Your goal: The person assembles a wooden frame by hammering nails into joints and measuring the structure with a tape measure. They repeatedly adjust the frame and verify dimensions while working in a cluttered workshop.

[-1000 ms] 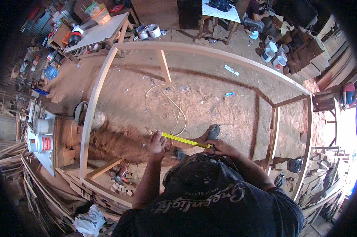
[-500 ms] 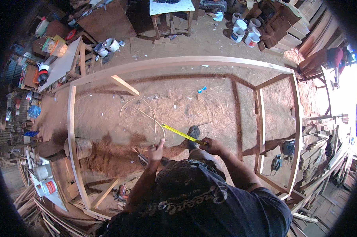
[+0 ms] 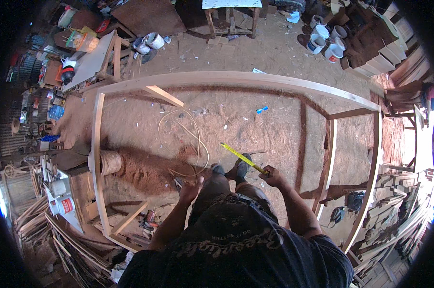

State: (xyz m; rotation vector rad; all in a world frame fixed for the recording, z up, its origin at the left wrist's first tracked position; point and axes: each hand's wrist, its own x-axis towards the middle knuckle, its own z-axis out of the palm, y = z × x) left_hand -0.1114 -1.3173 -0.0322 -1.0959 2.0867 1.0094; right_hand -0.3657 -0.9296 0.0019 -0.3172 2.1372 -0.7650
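My right hand (image 3: 273, 176) is closed around a tape measure, whose yellow blade (image 3: 238, 154) sticks out toward the upper left over the floor. The blade's free end touches nothing that I can see. My left hand (image 3: 191, 190) is in front of my left thigh, fingers partly stretched and apart, apparently holding nothing. Just beyond it a thin pale hose (image 3: 208, 152) lies looped on the dirt floor. A long wooden frame (image 3: 236, 78) of pale timber surrounds me, with its far rail across the view and uprights on both sides.
A bucket (image 3: 110, 162) stands inside the left upright beside reddish sawdust. Timber offcuts (image 3: 390, 206) are piled at the right, and long strips (image 3: 75, 240) at the lower left. Further off are a white-topped table (image 3: 231, 4), several paint buckets (image 3: 316, 44) and a workbench (image 3: 90, 60).
My view has shifted, so the frame sits further right in it. My left hand has drawn back toward my body, away from the blade's end. My right hand keeps hold of the tape measure.
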